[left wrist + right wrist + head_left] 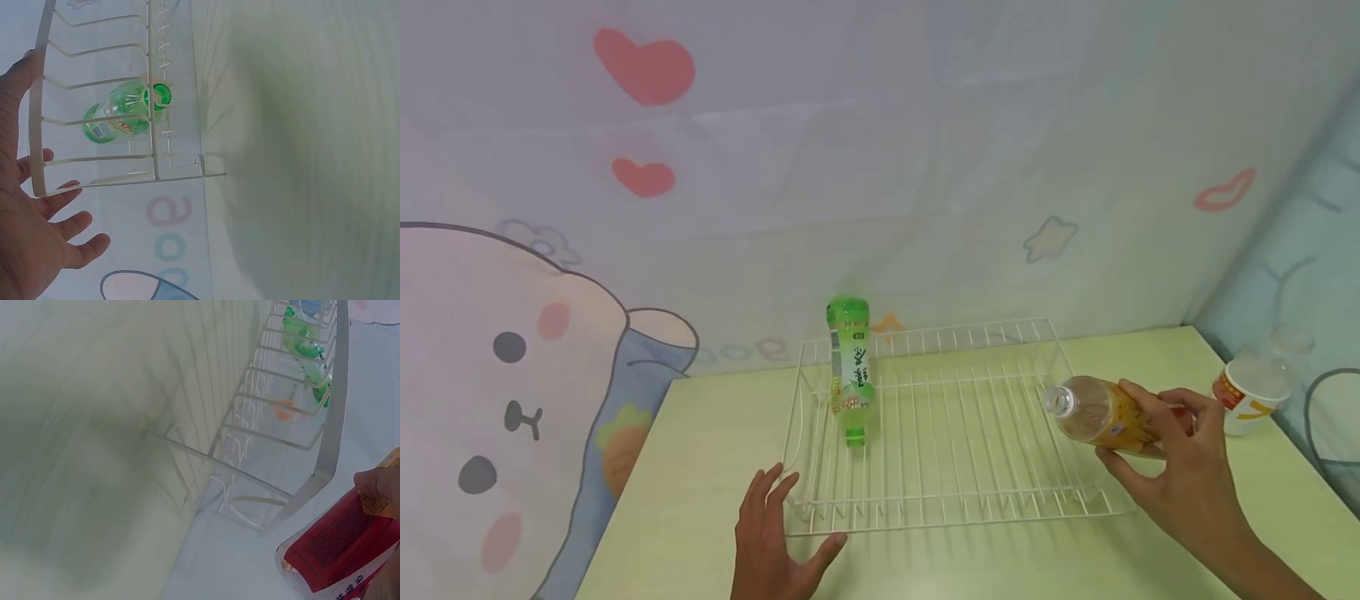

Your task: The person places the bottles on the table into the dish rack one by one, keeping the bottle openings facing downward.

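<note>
My right hand (1187,467) grips a clear plastic bottle (1086,408) with an orange and red label. The bottle is tilted on its side above the rack's right end, its uncapped mouth pointing left. In the right wrist view the red part of its label (337,544) shows beside the fingers. A white wire rack (925,525) stands on the table. Inside its left part a green plastic bottle (850,358) lies with its neck toward me. My left hand (767,533) is at the rack's front left corner, fingers spread and loosely bent against the rim (37,125).
A white paper cup (1247,396) with red and yellow print is on the pale green table (715,433) at the right. Just behind it is something transparent (1292,342), hard to make out. A dark cable (1311,408) curves past the right edge. A printed curtain (850,167) hangs behind the table.
</note>
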